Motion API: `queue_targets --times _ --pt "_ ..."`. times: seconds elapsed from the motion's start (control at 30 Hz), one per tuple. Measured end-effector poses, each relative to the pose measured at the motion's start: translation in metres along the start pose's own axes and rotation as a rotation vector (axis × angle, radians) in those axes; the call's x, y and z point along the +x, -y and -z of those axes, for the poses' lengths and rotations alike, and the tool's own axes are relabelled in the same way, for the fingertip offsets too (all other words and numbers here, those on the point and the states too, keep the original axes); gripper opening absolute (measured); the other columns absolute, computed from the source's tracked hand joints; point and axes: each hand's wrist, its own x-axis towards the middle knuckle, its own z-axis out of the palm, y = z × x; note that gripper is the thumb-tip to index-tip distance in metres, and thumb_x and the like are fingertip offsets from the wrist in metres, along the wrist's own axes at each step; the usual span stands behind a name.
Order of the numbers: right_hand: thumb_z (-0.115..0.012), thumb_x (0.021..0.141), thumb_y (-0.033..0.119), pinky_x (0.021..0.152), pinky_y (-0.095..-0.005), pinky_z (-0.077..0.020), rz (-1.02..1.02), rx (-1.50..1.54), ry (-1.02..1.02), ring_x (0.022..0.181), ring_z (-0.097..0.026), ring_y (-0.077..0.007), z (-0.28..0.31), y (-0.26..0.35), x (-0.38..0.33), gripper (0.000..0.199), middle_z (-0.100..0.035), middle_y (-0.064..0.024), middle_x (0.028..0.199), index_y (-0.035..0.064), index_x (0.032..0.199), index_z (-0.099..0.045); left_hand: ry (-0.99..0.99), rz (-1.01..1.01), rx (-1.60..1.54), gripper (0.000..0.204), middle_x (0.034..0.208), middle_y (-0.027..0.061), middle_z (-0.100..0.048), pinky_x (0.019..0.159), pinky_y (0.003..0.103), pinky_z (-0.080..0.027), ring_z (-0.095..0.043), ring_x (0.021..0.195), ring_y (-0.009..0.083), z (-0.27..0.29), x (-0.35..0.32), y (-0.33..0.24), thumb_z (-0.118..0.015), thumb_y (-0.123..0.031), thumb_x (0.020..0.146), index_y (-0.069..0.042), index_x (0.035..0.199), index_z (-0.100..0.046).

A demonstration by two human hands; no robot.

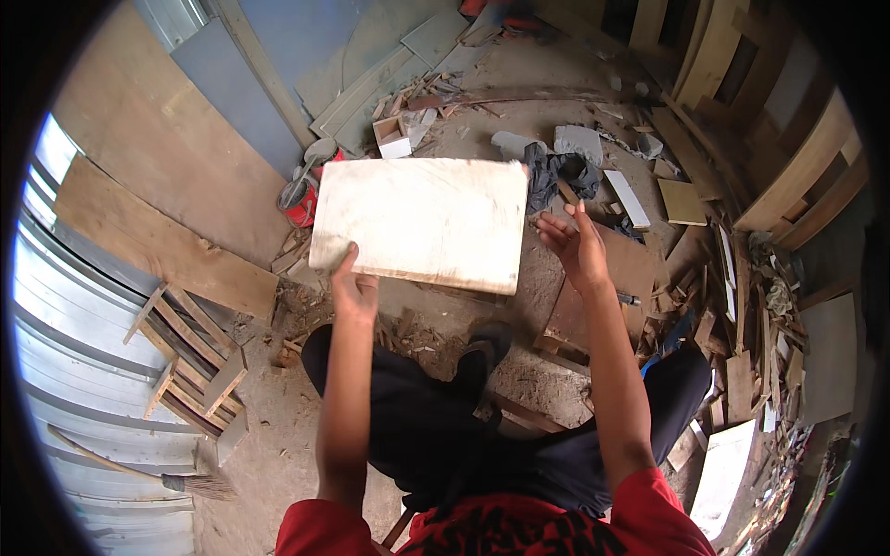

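Observation:
A pale rectangular wooden board [422,221] is held up flat in front of me. My left hand [353,289] grips its lower left edge, thumb on top. Just off the board's right edge, my right hand [577,247] is raised with fingers spread and holds nothing; I cannot tell whether its fingertips touch the board. Below the board are my dark trousers and a black shoe [484,350] on the dirt floor.
Wood offcuts and boards litter the floor to the right [742,306]. A red can [298,201] stands behind the board's left corner. A slatted wooden frame [190,357] and a broom [190,482] lie left, by large plywood sheets [158,148]. Dark cloth [556,176] lies behind.

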Motion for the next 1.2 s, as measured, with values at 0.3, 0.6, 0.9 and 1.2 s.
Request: queue_targets --times 0.3,0.6,0.9,1.2 --pt "-0.066 0.099 0.028 0.099 -0.043 -0.0498 -0.178 0.092 -0.057 0.113 -0.061 -0.0278 -0.076 -0.109 -0.073 0.049 -0.062 -0.0187 0.121 -0.0058 0.13 -0.049 0.02 0.038 -0.446 0.047 0.138 0.0136 -0.056 0.11 0.043 -0.046 -0.056 0.127 0.0275 -0.048 -0.11 0.131 -0.06 -0.01 0.097 0.001 0.14 -0.044" --pt "-0.066 0.097 0.014 0.088 -0.0365 -0.054 -0.082 -0.321 -0.063 0.105 -0.064 -0.0235 -0.052 -0.043 0.032 0.045 -0.064 -0.0151 0.122 -0.0083 0.133 -0.05 0.163 0.065 -0.095 0.067 0.143 0.02 -0.05 0.107 0.061 -0.043 -0.048 0.134 0.0355 0.02 -0.105 0.08 -0.062 -0.035 0.098 -0.007 0.151 -0.031" --pt "-0.064 0.1 0.03 0.086 -0.0416 -0.0599 -0.274 -0.374 0.054 0.105 -0.067 -0.0286 -0.046 -0.079 0.013 0.052 -0.064 -0.0204 0.117 -0.0131 0.127 -0.052 -0.114 0.053 -0.024 0.028 0.116 0.0166 -0.057 0.091 0.056 -0.06 -0.06 0.114 0.0386 0.014 -0.021 0.127 -0.063 -0.005 0.095 0.005 0.118 -0.05" --pt "-0.061 0.102 0.027 0.068 -0.0337 -0.0644 -0.328 -0.363 -0.079 0.081 -0.074 -0.0282 -0.059 -0.113 -0.037 0.051 -0.065 -0.0256 0.109 -0.0162 0.126 -0.049 -0.16 0.023 0.165 0.035 0.119 0.0203 -0.053 0.091 0.057 -0.06 -0.054 0.121 0.046 0.008 -0.026 0.134 -0.063 -0.007 0.097 0.009 0.122 -0.046"
